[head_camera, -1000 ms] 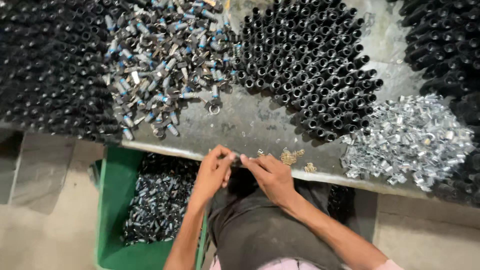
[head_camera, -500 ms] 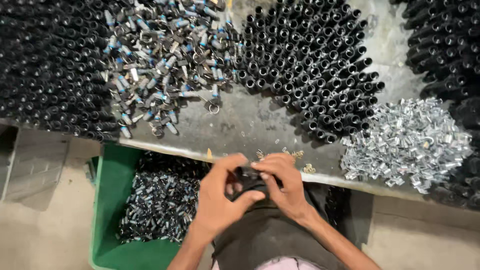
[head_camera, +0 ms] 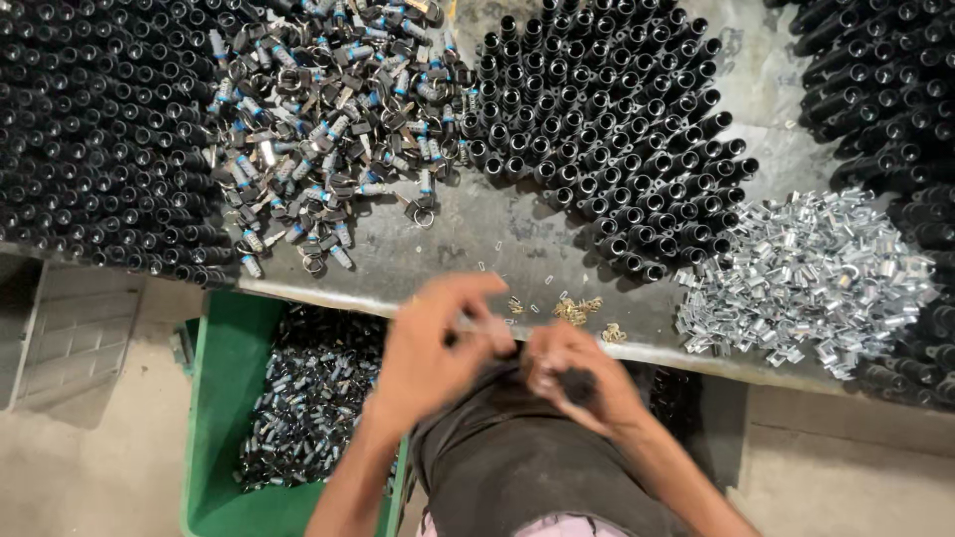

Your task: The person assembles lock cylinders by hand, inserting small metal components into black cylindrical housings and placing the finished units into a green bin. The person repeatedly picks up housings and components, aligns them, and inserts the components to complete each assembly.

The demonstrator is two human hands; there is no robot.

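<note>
My left hand (head_camera: pixel 433 343) and my right hand (head_camera: pixel 572 373) meet over my lap, just below the metal table's front edge (head_camera: pixel 338 298). Both are blurred by motion. The right hand is closed on a small black tube-like part (head_camera: pixel 577 380). The left hand's fingers pinch something small beside it; what it is cannot be made out. A few small brass pieces (head_camera: pixel 577 310) lie on the table edge right above the hands.
Upright black tubes (head_camera: pixel 617 119) fill the table's middle, left (head_camera: pixel 90 139) and right. A heap of black-and-silver parts with blue bands (head_camera: pixel 328 129) lies between them. Shiny silver clips (head_camera: pixel 806 278) are piled right. A green bin (head_camera: pixel 224 398) holding finished parts stands below left.
Both hands have dropped from the table edge towards my lap and drawn slightly apart. The left hand's fingers have spread upward.
</note>
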